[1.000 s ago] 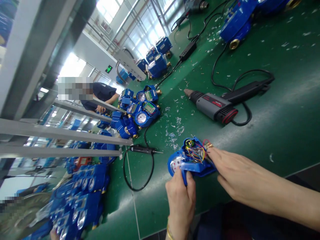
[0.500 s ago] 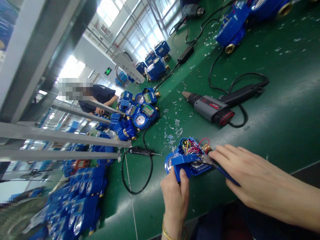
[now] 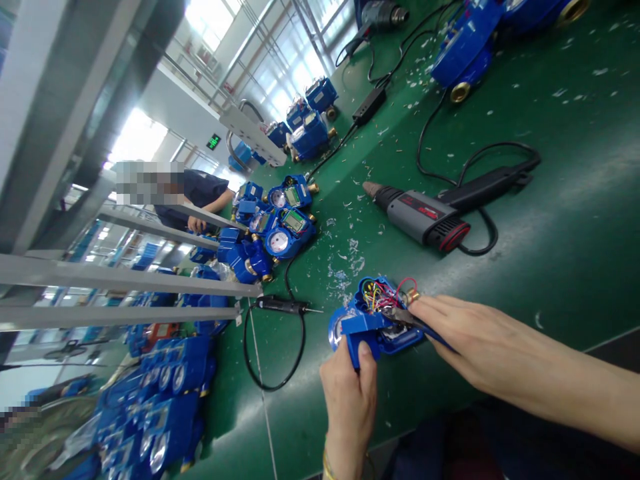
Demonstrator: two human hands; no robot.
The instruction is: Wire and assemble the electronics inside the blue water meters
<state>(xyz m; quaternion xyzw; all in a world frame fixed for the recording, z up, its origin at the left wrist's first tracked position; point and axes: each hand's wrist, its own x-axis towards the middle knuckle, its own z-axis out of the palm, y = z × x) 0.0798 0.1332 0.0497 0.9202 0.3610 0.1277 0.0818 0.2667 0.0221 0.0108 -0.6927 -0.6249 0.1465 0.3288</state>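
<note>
A blue water meter (image 3: 404, 343) lies opened on the green bench near me, with a tangle of coloured wires (image 3: 379, 293) showing in its housing. My left hand (image 3: 350, 387) pinches the meter's blue lid (image 3: 363, 325) between thumb and fingers, close to the round dial. My right hand (image 3: 457, 333) is closed around pliers (image 3: 411, 320) with dark blue handles. The jaws of the pliers reach into the housing beside the wires. Just past my right fingertips a brass pipe end (image 3: 413, 294) sticks out of the meter.
A heat gun (image 3: 423, 217) rests beyond my right hand, its cable curling behind. An electric screwdriver (image 3: 283, 305) with a looped cord lies left. Several blue meters (image 3: 285, 237) stand farther off, near metal posts (image 3: 200, 313). A co-worker (image 3: 200, 193) is across the bench.
My right hand and the pliers have shifted left, so the jaws sit deeper among the wires. My left hand has stayed nearly still on the lid.
</note>
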